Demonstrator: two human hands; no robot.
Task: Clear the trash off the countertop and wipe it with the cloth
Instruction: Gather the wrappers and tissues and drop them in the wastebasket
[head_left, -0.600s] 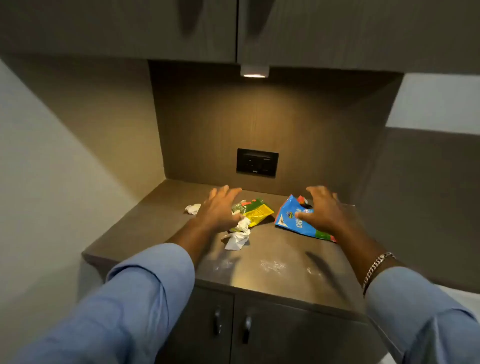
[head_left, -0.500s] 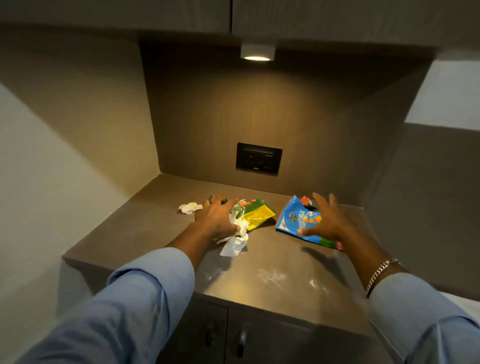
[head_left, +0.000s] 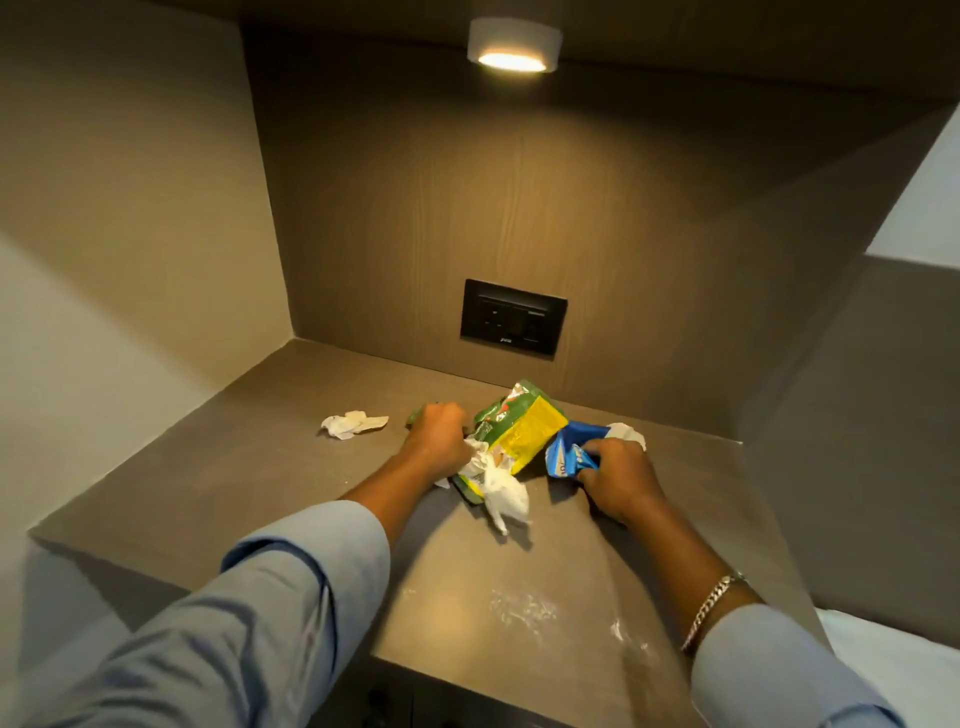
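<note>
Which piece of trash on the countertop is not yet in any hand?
The small crumpled white paper at the far left, alone on the countertop. Left hand grips the green-yellow wrapper; right hand grips the blue wrapper.

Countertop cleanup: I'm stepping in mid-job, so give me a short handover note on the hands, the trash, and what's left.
Left hand: closed on the green and yellow wrapper and a crumpled white tissue.
Right hand: closed on the blue wrapper.
Still loose: a small crumpled paper at the left rear of the countertop.
White powdery smears lie near the front edge.
Done: most trash is gathered in hand, none yet carried off.
Left: pick up the paper, bin everything, wipe. No cloth is in view.
</note>
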